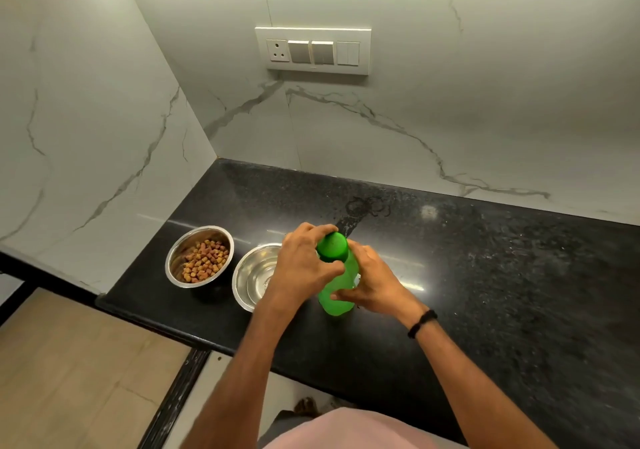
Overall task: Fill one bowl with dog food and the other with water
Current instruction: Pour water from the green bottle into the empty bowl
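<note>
Now upright on the black counter: green bottle, gripped with both hands.
Left hand curled round the cap, right hand wrapped round the body lower down; just left, plain steel bowl, partly behind the left hand; farther left, second bowl with kibble.

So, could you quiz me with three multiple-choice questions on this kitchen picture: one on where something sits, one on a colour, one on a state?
1. Where does the bowl of dog food stand?
A. Left of the other bowl
B. On the floor
C. Right of the bottle

2. What colour is the bottle?
A. Blue
B. Red
C. Green

3. Where is the bottle's cap?
A. Lying beside the bowls
B. On the bottle
C. In a bowl

Answers:
1 A: it stands on the counter, nearest the corner wall.
2 C: body and cap are both green.
3 B: the left hand grips it atop the bottle, which the right hand holds.
</note>
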